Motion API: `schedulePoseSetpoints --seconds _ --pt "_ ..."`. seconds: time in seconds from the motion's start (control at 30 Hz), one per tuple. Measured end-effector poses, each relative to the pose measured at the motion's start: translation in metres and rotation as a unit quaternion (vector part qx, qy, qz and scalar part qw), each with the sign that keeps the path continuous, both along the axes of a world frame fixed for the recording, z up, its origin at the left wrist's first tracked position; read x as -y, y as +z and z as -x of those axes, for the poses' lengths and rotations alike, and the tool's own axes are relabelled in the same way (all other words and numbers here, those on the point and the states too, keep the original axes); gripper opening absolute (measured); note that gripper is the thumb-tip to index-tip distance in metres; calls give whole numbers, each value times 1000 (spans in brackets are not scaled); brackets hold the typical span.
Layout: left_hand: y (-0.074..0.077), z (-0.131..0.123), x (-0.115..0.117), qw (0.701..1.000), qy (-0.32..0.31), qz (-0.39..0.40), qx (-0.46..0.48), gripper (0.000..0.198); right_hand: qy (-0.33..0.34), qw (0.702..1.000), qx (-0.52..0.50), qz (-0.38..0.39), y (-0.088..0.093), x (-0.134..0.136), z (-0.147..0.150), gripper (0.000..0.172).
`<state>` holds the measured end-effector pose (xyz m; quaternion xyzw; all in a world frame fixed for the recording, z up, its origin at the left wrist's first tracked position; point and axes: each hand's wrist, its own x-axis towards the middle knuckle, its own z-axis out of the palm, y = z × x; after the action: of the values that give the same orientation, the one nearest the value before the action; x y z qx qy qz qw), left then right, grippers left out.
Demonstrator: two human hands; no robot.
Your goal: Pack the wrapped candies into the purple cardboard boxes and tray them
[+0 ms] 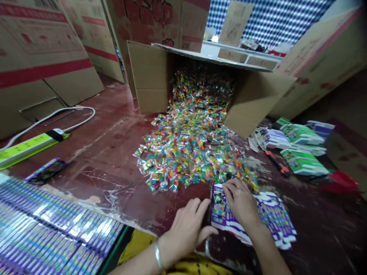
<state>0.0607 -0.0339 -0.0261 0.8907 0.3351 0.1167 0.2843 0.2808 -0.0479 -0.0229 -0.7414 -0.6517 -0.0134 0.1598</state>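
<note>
A spread of flattened purple candy cartons with white flaps lies overlapping on the dark red table, right of centre. My right hand rests over the left end of it, fingers bent and closed on a purple carton near its upper edge; the fingertips are partly hidden. Just left of that carton is my left hand, with a silver bangle at the wrist. Its fingers are apart and it holds nothing, the thumb close to the carton's lower corner. Beyond both hands lies a heap of small clear candy packets, filled with colourful sweets.
The packets spill from a tipped cardboard box. Filled purple cartons stand in rows at lower left, near a loose carton and a green power strip. Right: green carton stacks and a red-black utility knife.
</note>
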Motion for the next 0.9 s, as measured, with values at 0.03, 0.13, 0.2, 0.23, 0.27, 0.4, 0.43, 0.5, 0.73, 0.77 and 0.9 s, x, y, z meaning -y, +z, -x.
schedulePoseSetpoints --seconds 0.03,0.13,0.2,0.23,0.27,0.4,0.43,0.5,0.73,0.77,0.9 --pt "-3 -9 -2 1000 -1 0 -17 69 -5 1000 21 4 0 0 -1 26" --pt "-8 -21 -9 999 -5 -4 -54 73 -7 999 50 18 -2 -1 -2 21" --pt "-10 -23 -11 998 -2 -2 -61 78 -7 999 48 11 -3 -2 -2 19" --pt "-10 -23 -11 998 2 -1 -62 78 -5 999 42 1 -3 -1 -3 19" --pt "-9 -23 -10 998 5 1 -64 78 -1 999 35 -12 -3 -1 -4 19" --pt "-7 -21 -7 998 16 14 -66 75 14 996 1 -90 2 7 -12 21" --pt "-7 -21 -7 998 17 18 -63 74 18 994 -9 -106 4 10 -14 21" --pt "-7 -21 -7 998 16 25 -54 73 23 991 -28 -127 9 15 -16 20" --pt "-8 -22 -7 998 13 32 -43 64 42 991 6 -126 14 19 -19 20" --pt "-8 -21 -7 999 14 32 -40 65 49 991 9 -122 14 18 -20 20" --pt "-5 -18 -10 999 19 35 -30 70 56 989 -47 -127 17 19 -18 17"
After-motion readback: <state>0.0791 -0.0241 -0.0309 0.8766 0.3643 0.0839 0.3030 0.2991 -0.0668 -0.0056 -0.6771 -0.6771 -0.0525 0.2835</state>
